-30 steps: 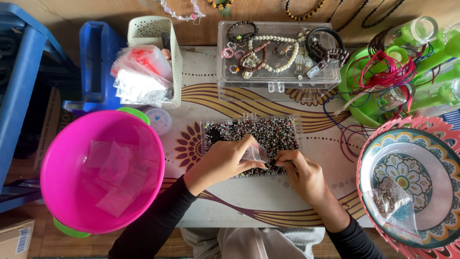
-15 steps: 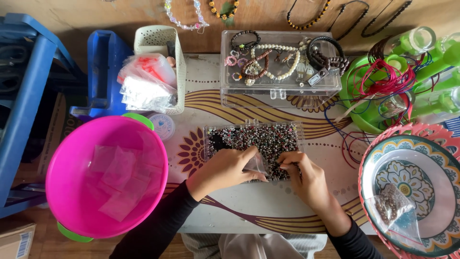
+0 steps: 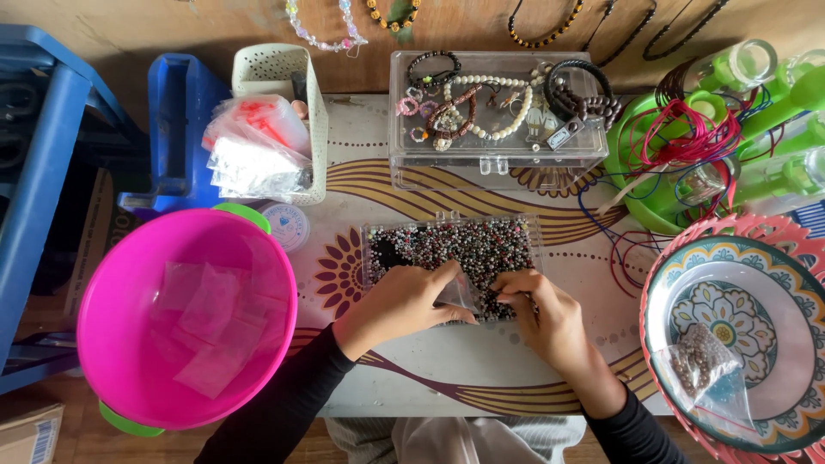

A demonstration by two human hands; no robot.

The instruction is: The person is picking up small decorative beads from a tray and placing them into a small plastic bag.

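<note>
A clear shallow tray [image 3: 526, 228] full of small mixed dark, pink and white beads lies in the middle of the patterned table. My left hand [image 3: 400, 302] rests over the tray's near edge and pinches a small clear plastic bag [image 3: 459, 293] by its mouth. My right hand [image 3: 540, 314] is just right of the bag, fingertips pressed together over the beads beside the bag's opening. Whether beads are between those fingertips is too small to tell.
A big pink bowl [image 3: 112, 283] with several clear bags sits at the left. A patterned plate [image 3: 773, 283] at the right holds a filled bead bag [image 3: 700, 361]. A clear box of bracelets [image 3: 498, 159], a white basket of bags [image 3: 275, 120] and a green tray of cords [image 3: 653, 172] stand behind.
Both hands stay at the bead tray with only tiny finger shifts; the bag is still held. The view itself has drifted slightly.
</note>
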